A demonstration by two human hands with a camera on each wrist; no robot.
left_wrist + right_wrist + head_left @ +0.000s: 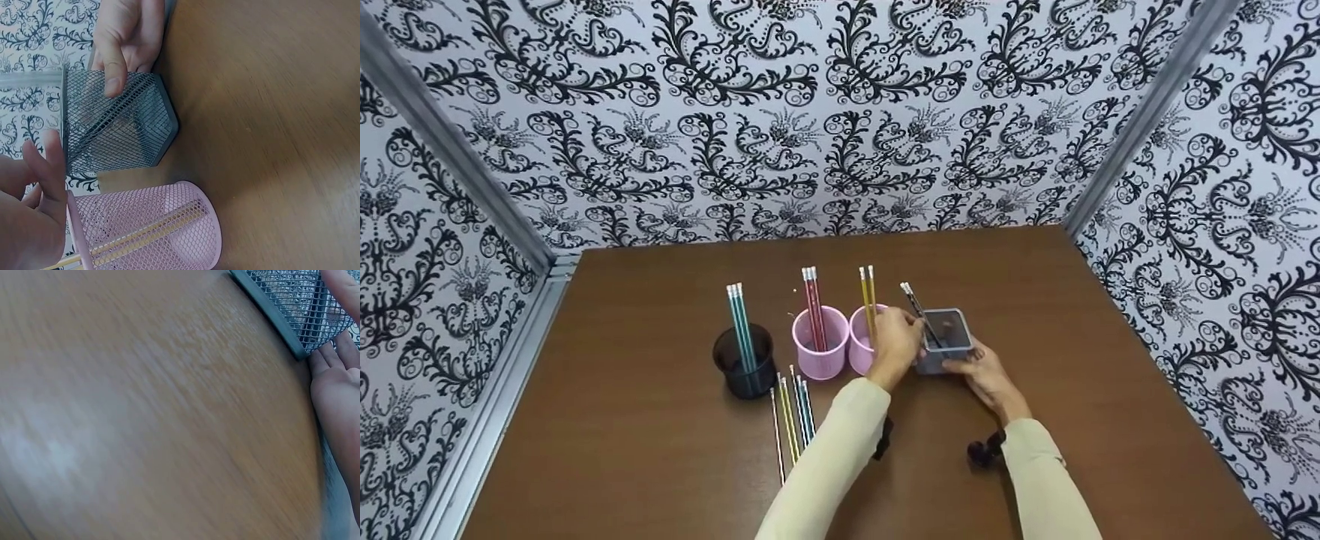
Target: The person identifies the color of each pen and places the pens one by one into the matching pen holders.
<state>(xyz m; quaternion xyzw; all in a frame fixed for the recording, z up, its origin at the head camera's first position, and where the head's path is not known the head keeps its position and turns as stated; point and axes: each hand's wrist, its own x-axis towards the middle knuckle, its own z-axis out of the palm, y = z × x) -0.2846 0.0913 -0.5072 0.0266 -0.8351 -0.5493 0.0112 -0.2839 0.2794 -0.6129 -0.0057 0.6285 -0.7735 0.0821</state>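
Dark pencils [915, 301] with white tips lean in a square grey mesh cup [952, 346]. My right hand [990, 379] grips this cup by its side, thumb [114, 79] pressed on the mesh. My left hand [896, 341] is at the cup's left rim, fingers right beside the pencils; I cannot tell whether they pinch them. In the left wrist view the left fingers [52, 154] overlap the rim where the pencils come out. Close by the left hand stands a pink mesh cup [212, 225] with yellow pencils [864, 289].
Another pink cup [821, 366] holds red pencils [813, 307]. Left of it stands a black mesh cup [750, 386] with teal pencils [741, 322]. Several loose pencils [789, 416] lie on the brown table [622, 420] in front, partly hidden by the left sleeve. Patterned walls surround the table.
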